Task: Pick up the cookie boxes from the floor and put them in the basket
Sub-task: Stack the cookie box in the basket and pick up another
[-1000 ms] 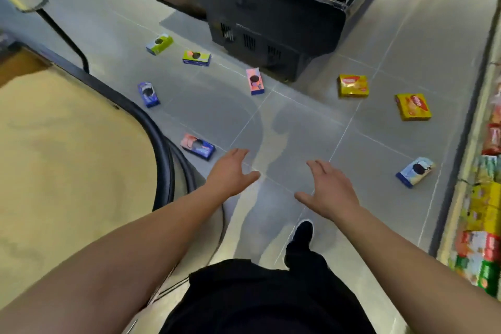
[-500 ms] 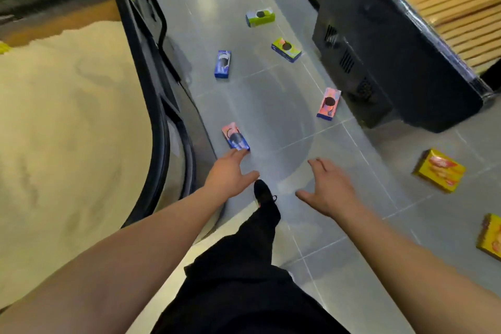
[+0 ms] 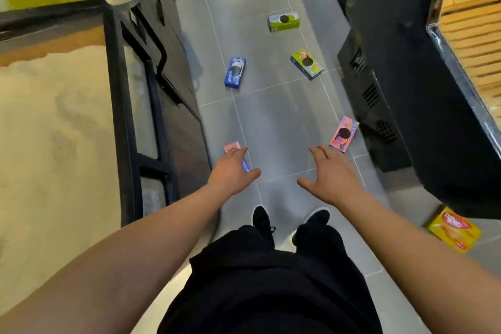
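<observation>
Head view: left grip [image 3: 233,171] open, seemingly above pink box [image 3: 232,147]; right grip [image 3: 332,175] open, empty.

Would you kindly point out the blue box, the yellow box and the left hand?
blue box [image 3: 235,72], head view, middle of its top face
yellow box [image 3: 453,228], head view, middle of its printed face
left hand [image 3: 233,173], head view, back of the hand

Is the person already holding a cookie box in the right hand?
No, the right hand is open with spread fingers and holds nothing; the pink box lies on the floor beyond it.
</observation>
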